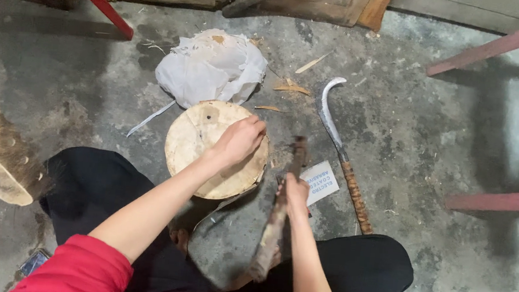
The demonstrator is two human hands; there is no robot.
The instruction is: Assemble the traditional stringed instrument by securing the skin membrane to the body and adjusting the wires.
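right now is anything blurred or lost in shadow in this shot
Head view: the stick-like tool in the right hand is smeared by motion blur; the left hand on the round wooden block is sharper. Long soft shadows cross the concrete floor at right, and the sickle blade shows a mild sheen.

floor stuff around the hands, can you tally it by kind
Round wooden block, under the left hand: 1
Rough stick, held in the right hand: 1
Curved sickle: 1
White cloth bundle: 1
White printed card: 1
Larger wood chips: about 4
Total: about 9
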